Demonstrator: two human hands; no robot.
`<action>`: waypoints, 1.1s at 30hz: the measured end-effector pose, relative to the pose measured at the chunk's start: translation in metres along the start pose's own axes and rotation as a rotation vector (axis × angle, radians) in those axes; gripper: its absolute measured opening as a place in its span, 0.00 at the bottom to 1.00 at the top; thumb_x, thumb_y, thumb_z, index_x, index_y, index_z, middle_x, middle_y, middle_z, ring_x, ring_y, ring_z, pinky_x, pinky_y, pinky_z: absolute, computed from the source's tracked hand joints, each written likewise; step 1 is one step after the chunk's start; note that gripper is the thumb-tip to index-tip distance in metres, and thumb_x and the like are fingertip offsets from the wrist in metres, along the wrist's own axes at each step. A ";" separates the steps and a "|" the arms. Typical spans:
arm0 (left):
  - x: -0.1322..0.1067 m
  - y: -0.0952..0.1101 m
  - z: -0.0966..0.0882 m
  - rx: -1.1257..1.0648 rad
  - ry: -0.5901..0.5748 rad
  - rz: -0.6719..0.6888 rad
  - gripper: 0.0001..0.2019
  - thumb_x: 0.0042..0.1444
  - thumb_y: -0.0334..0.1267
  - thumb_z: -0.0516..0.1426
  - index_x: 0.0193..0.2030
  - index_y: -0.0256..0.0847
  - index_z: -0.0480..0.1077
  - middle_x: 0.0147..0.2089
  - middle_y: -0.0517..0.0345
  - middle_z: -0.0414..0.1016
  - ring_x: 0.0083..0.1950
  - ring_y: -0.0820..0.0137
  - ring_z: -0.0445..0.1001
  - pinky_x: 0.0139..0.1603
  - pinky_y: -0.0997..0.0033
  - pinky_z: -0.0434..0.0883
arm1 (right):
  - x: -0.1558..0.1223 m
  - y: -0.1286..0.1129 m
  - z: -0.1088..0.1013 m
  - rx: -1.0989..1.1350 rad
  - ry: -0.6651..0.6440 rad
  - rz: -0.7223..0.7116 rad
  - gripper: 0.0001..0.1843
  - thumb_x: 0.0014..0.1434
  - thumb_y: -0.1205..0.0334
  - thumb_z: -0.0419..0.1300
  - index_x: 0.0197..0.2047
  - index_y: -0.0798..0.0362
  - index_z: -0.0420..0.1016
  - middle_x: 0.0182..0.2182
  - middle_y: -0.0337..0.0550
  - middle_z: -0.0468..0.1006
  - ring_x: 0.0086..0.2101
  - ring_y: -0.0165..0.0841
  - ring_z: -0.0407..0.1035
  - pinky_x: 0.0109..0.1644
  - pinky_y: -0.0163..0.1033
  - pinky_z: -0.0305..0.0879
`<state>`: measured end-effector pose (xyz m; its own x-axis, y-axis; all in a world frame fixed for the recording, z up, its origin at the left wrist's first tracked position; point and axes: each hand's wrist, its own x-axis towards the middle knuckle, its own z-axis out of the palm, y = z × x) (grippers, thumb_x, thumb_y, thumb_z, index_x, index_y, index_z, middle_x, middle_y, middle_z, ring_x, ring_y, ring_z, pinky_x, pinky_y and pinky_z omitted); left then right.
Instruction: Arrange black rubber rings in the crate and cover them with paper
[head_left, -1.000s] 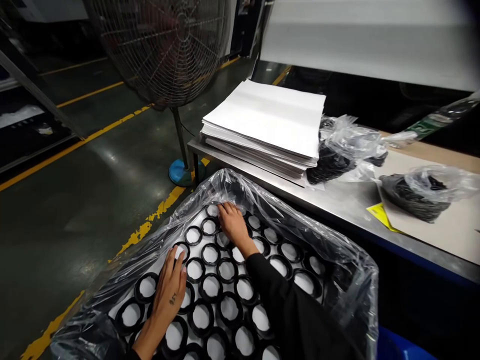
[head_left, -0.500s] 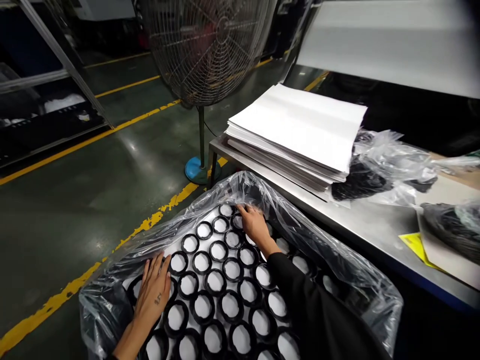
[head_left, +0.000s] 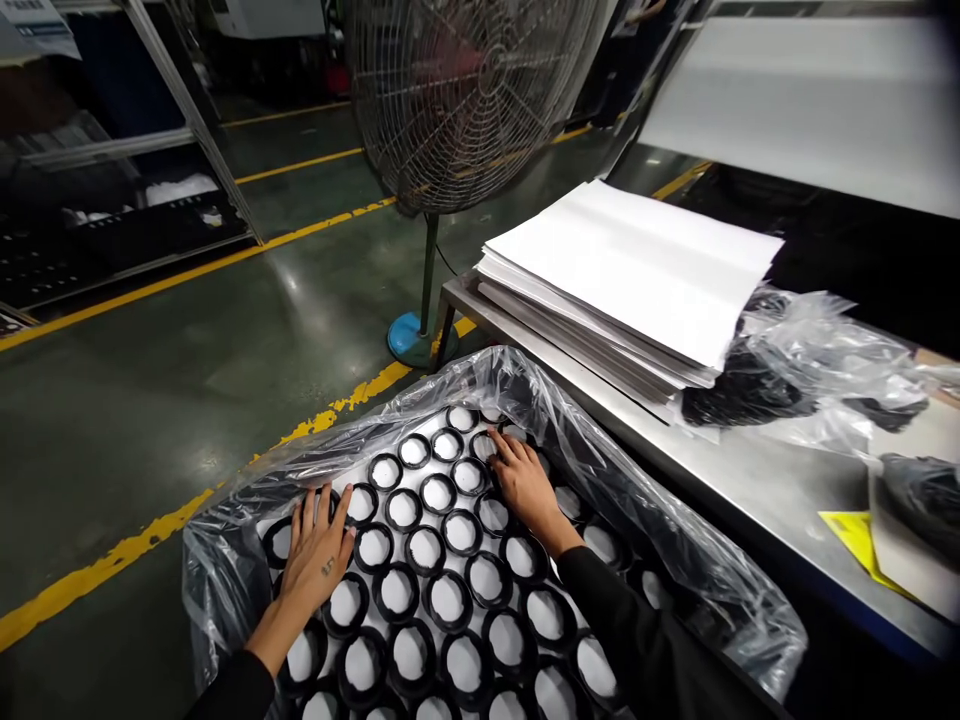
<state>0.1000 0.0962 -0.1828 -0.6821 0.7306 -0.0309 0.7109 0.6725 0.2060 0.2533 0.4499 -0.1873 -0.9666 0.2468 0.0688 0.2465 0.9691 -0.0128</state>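
A bin lined with a clear plastic bag [head_left: 600, 470] holds several black rings [head_left: 425, 549] laid in rows on a white sheet. My left hand [head_left: 319, 555] lies flat with fingers spread on the rings near the bin's left side. My right hand [head_left: 525, 485] rests with fingers stretched out on the rings toward the far end, close to the bag's right wall. Neither hand grips anything.
A metal table [head_left: 720, 470] stands to the right with a stack of white sheets [head_left: 637, 270], plastic bags of black parts [head_left: 757, 385] and a yellow paper [head_left: 855, 535]. A large pedestal fan [head_left: 465, 90] stands on the floor ahead. Yellow lines [head_left: 150, 545] mark the floor.
The view has swung left. My left hand slid out toward the bin's left edge. My right hand drew back a little from the far end.
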 end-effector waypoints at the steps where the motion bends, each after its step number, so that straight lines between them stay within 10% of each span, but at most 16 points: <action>1: 0.000 0.000 0.000 -0.004 0.000 0.002 0.29 0.64 0.39 0.47 0.71 0.48 0.45 0.71 0.44 0.47 0.72 0.46 0.39 0.66 0.35 0.49 | -0.001 0.000 -0.001 -0.005 0.000 -0.002 0.13 0.61 0.71 0.55 0.47 0.57 0.76 0.67 0.49 0.55 0.61 0.44 0.54 0.63 0.50 0.53; 10: -0.011 -0.002 -0.014 -0.020 0.019 -0.153 0.25 0.64 0.35 0.45 0.69 0.44 0.51 0.72 0.46 0.45 0.72 0.52 0.41 0.67 0.42 0.53 | 0.048 -0.015 0.001 0.000 0.049 -0.008 0.24 0.61 0.73 0.56 0.61 0.55 0.63 0.62 0.49 0.62 0.60 0.41 0.57 0.61 0.51 0.57; 15: -0.022 0.004 -0.012 0.002 0.011 -0.309 0.23 0.66 0.36 0.43 0.67 0.44 0.56 0.71 0.39 0.48 0.70 0.47 0.48 0.61 0.29 0.55 | 0.056 -0.017 0.003 0.014 0.012 -0.085 0.15 0.63 0.69 0.57 0.53 0.56 0.69 0.51 0.46 0.73 0.56 0.41 0.64 0.60 0.54 0.59; 21: -0.021 0.015 -0.015 -0.005 0.041 -0.288 0.23 0.65 0.34 0.42 0.66 0.38 0.57 0.71 0.38 0.46 0.71 0.49 0.46 0.64 0.40 0.56 | 0.058 -0.011 -0.015 0.009 -0.014 -0.116 0.09 0.62 0.68 0.59 0.46 0.56 0.73 0.42 0.42 0.76 0.48 0.39 0.69 0.56 0.55 0.63; 25: -0.010 0.019 -0.011 -0.012 0.037 -0.215 0.23 0.65 0.34 0.43 0.66 0.38 0.58 0.69 0.43 0.53 0.70 0.55 0.49 0.67 0.50 0.54 | 0.070 -0.045 -0.024 0.068 0.011 -0.147 0.15 0.63 0.68 0.56 0.53 0.56 0.69 0.49 0.47 0.73 0.50 0.39 0.67 0.55 0.51 0.63; 33: 0.001 0.030 0.001 0.008 0.019 -0.208 0.27 0.63 0.38 0.47 0.70 0.51 0.50 0.73 0.46 0.43 0.72 0.41 0.36 0.63 0.29 0.46 | 0.070 -0.118 -0.005 0.206 -0.020 -0.295 0.22 0.68 0.57 0.48 0.63 0.50 0.60 0.65 0.48 0.57 0.59 0.43 0.58 0.63 0.56 0.52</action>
<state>0.1204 0.1174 -0.1776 -0.8172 0.5738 -0.0538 0.5558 0.8094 0.1897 0.1566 0.3531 -0.1757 -0.9958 -0.0459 0.0796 -0.0608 0.9786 -0.1965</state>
